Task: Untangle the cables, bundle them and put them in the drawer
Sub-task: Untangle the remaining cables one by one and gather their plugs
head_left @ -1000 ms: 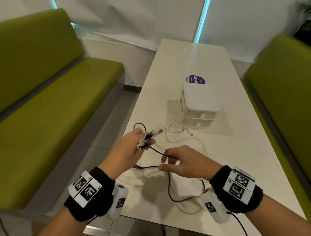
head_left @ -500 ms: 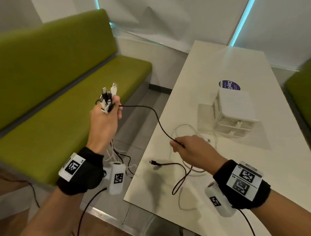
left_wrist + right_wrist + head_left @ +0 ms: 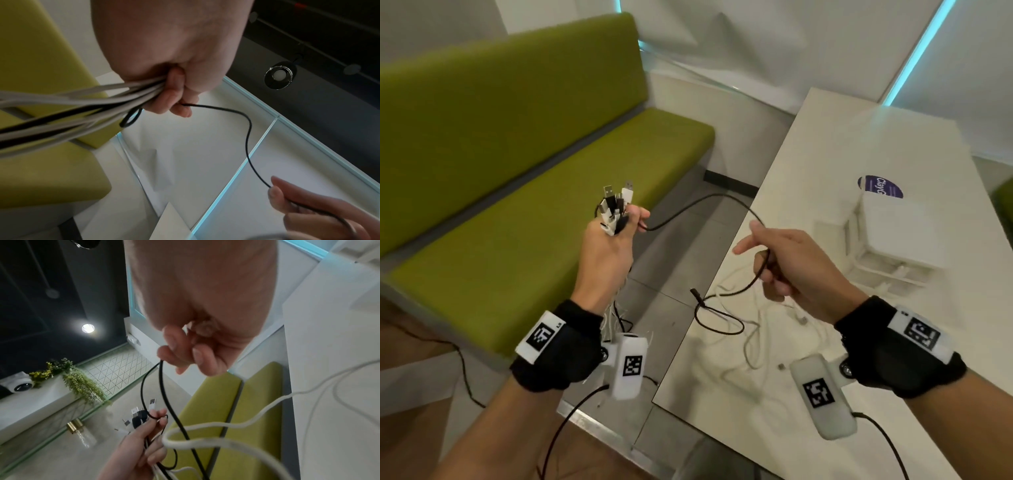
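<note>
My left hand (image 3: pixel 616 236) is raised off the table's left side, fingers curled round a bunch of cable plugs (image 3: pixel 614 209), black and white; the cords (image 3: pixel 82 105) hang below the fist. A black cable (image 3: pixel 705 202) arcs from that hand to my right hand (image 3: pixel 774 263), which holds it in curled fingers above the table edge; its free end with a plug (image 3: pixel 695 293) dangles below. Loose white cables (image 3: pixel 750 335) lie on the white table (image 3: pixel 825 144). The white drawer unit (image 3: pixel 893 236) stands at the right, drawers closed.
A green bench (image 3: pixel 517 192) runs along the left, with grey floor (image 3: pixel 674 260) between it and the table. A round blue sticker (image 3: pixel 880 186) lies behind the drawer unit. Black wires from the wrist cameras trail down at the bottom.
My left hand lifted the bunch of plugs off the table up and to the left. My right hand took hold of the black cable and rose with it; the view swung left.
</note>
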### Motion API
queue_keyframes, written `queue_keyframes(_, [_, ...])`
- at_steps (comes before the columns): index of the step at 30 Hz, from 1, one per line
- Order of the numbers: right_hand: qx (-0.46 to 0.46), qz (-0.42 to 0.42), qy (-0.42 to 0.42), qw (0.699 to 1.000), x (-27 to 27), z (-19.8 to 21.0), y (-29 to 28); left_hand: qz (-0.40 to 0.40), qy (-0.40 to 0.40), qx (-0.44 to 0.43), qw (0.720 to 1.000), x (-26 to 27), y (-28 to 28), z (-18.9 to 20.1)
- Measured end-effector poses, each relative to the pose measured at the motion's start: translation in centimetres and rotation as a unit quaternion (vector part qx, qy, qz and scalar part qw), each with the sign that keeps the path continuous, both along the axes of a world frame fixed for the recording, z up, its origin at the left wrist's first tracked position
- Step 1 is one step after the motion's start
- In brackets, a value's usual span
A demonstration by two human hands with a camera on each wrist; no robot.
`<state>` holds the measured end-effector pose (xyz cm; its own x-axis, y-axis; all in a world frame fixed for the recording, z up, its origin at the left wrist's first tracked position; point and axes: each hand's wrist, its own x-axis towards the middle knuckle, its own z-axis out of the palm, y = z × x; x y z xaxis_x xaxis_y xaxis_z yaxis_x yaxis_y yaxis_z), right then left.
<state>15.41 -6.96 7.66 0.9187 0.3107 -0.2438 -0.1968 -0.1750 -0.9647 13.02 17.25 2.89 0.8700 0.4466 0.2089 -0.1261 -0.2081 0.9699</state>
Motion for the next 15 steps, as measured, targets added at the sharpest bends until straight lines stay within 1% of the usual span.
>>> queue_keyframes(5, [0.015, -0.053, -0.102, 0.993, 0.2, 1.6, -1.8, -0.016, 0.011, -0.031, 0.999, 0.1, -1.0, 0.0])
queue_keyframes(8, [-0.019, -0.079, -0.138, 0.987, -0.1, 1.9, -3.1, -0.043, 0.017, -0.048, 0.998, 0.0, -1.9, -0.1])
queue_keyframes(10, [-0.046, -0.093, -0.14, 0.985, -0.4, 1.4, -4.2, -0.07, 0.031, -0.053, 0.996, -0.1, -2.9, -0.3])
queue_keyframes(12, [-0.056, -0.088, -0.119, 0.987, -0.7, 0.6, -5.2, -0.096, 0.056, -0.027, 0.993, -0.2, -4.0, -0.7])
queue_keyframes(14, [-0.046, -0.048, -0.087, 0.994, -1.2, -0.4, -5.6, -0.11, 0.076, -0.005, 0.991, -0.3, -4.9, -1.1])
queue_keyframes(15, [-0.041, -0.012, -0.073, 0.996, -1.4, -0.9, -5.6, -0.11, 0.082, -0.004, 0.991, -0.2, -5.2, -1.3])
